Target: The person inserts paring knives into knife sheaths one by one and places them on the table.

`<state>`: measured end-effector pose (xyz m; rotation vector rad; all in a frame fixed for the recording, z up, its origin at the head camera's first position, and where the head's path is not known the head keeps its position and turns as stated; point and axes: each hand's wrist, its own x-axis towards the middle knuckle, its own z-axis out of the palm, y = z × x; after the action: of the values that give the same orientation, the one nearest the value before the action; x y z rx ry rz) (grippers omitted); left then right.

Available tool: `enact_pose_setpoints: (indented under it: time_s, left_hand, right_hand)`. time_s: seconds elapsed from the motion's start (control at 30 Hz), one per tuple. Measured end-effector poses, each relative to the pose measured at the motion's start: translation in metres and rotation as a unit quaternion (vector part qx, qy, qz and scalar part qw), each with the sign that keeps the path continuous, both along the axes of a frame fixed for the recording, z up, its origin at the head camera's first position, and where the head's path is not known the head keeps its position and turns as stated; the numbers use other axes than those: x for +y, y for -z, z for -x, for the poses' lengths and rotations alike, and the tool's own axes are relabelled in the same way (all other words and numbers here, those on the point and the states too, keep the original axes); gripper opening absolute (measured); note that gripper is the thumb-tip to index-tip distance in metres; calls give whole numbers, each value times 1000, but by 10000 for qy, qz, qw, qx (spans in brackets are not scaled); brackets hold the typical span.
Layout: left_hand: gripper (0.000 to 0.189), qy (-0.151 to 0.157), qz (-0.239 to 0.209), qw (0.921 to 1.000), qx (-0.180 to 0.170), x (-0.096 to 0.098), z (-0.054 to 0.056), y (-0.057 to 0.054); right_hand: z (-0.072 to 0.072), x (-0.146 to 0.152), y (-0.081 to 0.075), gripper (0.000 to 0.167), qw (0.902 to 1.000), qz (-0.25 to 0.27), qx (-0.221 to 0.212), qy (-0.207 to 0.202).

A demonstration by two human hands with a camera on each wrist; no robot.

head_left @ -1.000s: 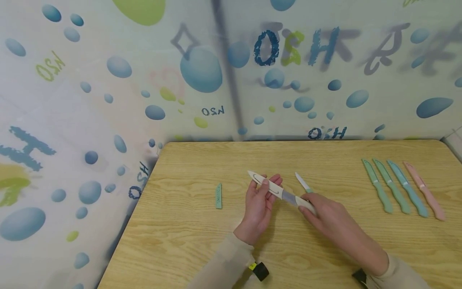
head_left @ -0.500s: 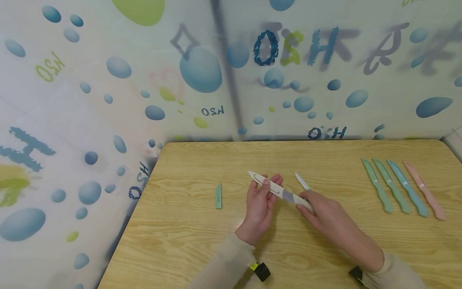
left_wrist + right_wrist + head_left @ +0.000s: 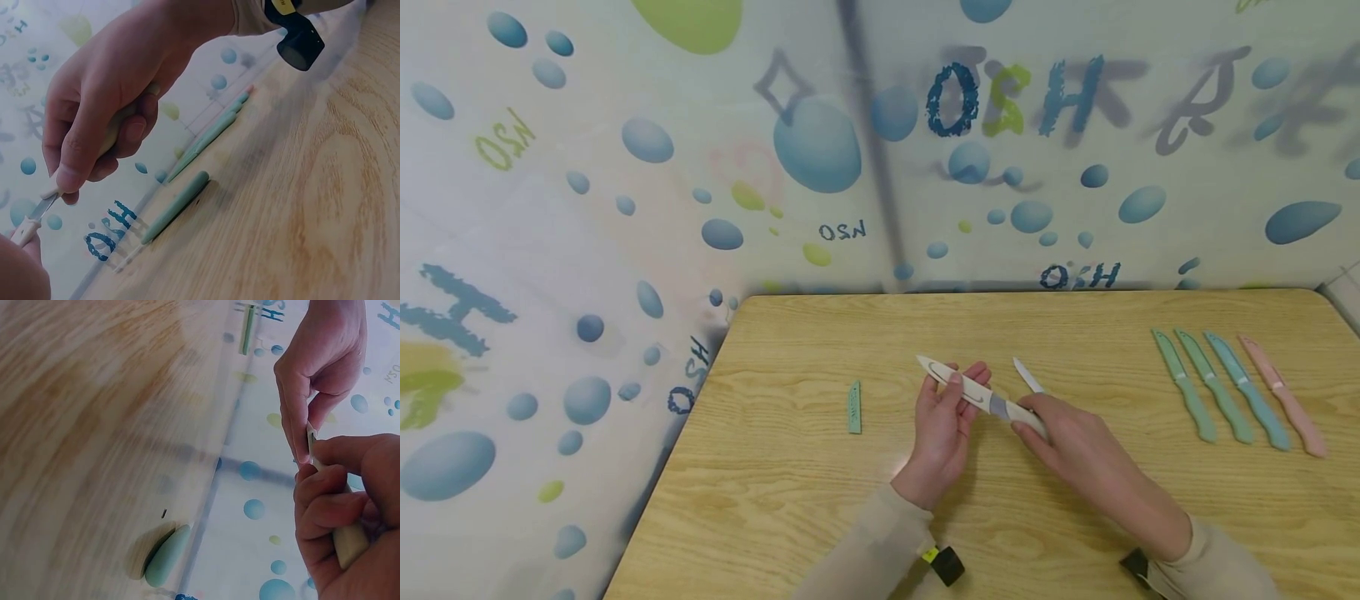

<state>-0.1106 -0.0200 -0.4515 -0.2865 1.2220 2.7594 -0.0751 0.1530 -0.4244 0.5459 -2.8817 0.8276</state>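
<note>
My left hand (image 3: 940, 433) pinches a cream blade sheath (image 3: 976, 393) between thumb and fingers, palm turned up. My right hand (image 3: 1086, 450) grips the cream handle (image 3: 1026, 418) of a paring knife whose blade is mostly inside that sheath. A short strip of grey blade (image 3: 999, 407) shows between sheath and handle. Both hands hold the knife above the table, its tip pointing to the far left. Just beyond the right hand lies an unsheathed green knife (image 3: 178, 206), its pale blade (image 3: 1028, 377) bare; the head view has its handle hidden behind that hand.
On the wooden table (image 3: 775, 500), a loose green sheath (image 3: 854, 408) lies to the left. Sheathed knives lie in a row at right: two green ones (image 3: 1195, 408), a blue one (image 3: 1258, 408) and a pink one (image 3: 1292, 408). A patterned wall (image 3: 700, 167) borders the table.
My right hand has moved slightly left toward the left hand, and the strip of bare blade between handle and sheath has become shorter. The left hand has shifted slightly right.
</note>
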Motion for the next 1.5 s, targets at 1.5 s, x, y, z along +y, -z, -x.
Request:
enact_pose_setpoints:
  time_s: [1.5]
  left_hand:
    - [21, 1, 27, 10000, -40, 10, -5, 1]
  right_hand:
    - [4, -8, 4, 19, 9996, 236, 140, -2]
